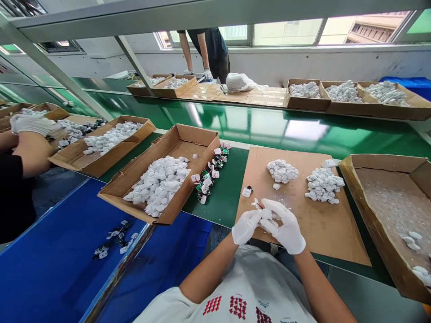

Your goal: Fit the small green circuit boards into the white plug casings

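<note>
Left hand and right hand, both white-gloved, are held close together, pinching a small white part. Fingers hide most of it, so its shape is hard to make out; a red wire shows at its left. Below is a cardboard sheet with white pieces piled farther out. Small green circuit boards lie left of the sheet on the green table.
</note>
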Motion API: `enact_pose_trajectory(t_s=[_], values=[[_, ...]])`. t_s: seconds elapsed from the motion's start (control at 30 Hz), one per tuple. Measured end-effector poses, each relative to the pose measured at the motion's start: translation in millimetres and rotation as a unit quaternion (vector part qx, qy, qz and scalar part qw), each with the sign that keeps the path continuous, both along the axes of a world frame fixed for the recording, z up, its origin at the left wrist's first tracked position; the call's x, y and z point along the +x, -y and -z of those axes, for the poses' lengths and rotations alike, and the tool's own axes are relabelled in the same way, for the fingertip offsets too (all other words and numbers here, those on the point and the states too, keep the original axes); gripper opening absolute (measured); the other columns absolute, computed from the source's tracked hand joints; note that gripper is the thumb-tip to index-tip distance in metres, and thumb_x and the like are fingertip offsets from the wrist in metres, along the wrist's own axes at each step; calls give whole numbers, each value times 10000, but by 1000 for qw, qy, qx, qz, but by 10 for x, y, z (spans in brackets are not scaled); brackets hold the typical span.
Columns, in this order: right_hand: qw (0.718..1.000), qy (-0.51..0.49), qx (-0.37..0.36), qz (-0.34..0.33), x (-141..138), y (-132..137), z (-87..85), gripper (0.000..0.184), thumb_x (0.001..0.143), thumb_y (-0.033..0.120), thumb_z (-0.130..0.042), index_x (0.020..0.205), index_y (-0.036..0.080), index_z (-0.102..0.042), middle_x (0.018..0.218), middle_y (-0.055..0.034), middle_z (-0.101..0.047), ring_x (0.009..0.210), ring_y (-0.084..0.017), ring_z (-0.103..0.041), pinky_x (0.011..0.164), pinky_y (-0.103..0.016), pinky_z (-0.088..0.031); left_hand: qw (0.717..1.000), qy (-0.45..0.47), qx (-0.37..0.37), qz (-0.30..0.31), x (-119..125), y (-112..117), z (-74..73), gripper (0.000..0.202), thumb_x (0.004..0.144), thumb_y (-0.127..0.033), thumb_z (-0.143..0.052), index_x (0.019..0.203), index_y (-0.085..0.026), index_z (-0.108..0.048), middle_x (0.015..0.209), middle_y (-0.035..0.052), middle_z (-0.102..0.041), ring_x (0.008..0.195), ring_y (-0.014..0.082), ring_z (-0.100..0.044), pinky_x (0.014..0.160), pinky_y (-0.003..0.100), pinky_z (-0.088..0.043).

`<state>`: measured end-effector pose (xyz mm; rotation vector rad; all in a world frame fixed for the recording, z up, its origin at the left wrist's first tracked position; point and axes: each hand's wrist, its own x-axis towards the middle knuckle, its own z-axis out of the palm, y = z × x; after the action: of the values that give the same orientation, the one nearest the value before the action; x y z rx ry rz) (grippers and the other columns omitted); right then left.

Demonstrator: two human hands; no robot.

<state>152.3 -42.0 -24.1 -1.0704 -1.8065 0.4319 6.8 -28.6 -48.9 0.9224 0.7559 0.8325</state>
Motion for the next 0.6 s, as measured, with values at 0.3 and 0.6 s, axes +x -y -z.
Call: enact_pose_trajectory(t_s=[0.3, 0.6], values=[[998, -24, -44, -48, 49, 23, -38, 260, 758, 217, -679, 1010, 283, -685, 967, -28, -719, 836, -190, -669, 743, -307, -547, 999, -41, 24, -2, -42, -6, -105, 582, 660, -702, -605, 623, -122, -641, 643, 48, -635, 699, 177, -579, 736, 313, -467], [974, -79, -173, -120, 15, -5, -20, 338, 794, 278, -634, 1131, 251, -646, 1144, -80, -639, 1078, -240, -584, 901, -375, -504, 992, 121, -11, 38, 0, -49, -104, 522, 663, -616, -683, 764, -105, -649, 748, 86, -655, 712, 181, -598, 712, 313, -479]])
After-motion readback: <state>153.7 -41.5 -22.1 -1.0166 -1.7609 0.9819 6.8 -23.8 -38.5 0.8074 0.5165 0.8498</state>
